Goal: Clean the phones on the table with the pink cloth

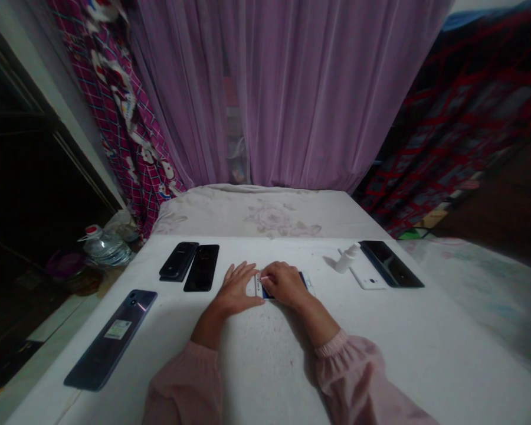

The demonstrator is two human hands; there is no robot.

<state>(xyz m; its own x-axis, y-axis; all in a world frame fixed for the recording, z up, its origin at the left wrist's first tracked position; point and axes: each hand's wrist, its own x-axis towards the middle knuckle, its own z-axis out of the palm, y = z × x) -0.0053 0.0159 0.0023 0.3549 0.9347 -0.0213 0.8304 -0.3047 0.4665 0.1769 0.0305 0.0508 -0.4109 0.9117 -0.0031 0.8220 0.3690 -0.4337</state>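
Observation:
A white-framed phone (pixel 308 283) with a blue area on its face lies crosswise on the white cloth between my hands. My left hand (pixel 238 290) rests at its left end, fingers spread, thumb along the near edge and fingertips near the far edge. Over the phone's left part, my right hand (pixel 284 284) has its fingers pinched on a small, pale, thin item whose kind I cannot make out. The right palm hides much of the phone.
Two dark phones (pixel 202 268) (pixel 179 260) lie at left, a larger one (pixel 112 339) nearer. A white spray bottle (pixel 347 258), a white phone (pixel 366 275) and a dark tablet-like device (pixel 392 264) are at right.

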